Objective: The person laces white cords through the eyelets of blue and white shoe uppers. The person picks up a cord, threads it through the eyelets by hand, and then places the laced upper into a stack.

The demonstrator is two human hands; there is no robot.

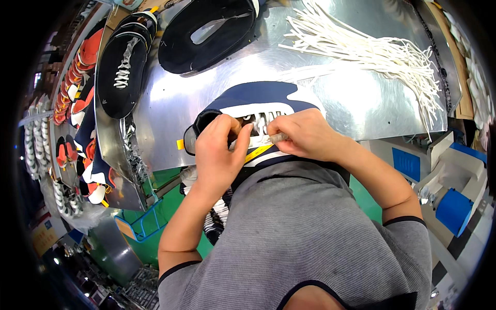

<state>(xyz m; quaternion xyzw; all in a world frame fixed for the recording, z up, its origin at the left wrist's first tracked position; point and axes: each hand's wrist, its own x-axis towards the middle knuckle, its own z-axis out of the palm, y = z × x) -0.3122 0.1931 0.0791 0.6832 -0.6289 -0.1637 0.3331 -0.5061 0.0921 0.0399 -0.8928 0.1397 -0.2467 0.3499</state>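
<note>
Black shoe upper (121,75): metal table's (173,121) left end.
Left hand (219,155): curled at white lacing (262,121); cannot tell its grip.
Navy-and-white shoe upper (258,95): near table edge, under both hands.
Right hand (302,135): bunched at lacing; cannot tell its grip.
White shoelaces (361,54): bundled, far right.

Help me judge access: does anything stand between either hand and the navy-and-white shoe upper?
Nothing visible does: the left hand and the right hand are both right at the shoe upper. The white lace bundle lies beyond it, to the right.
</note>
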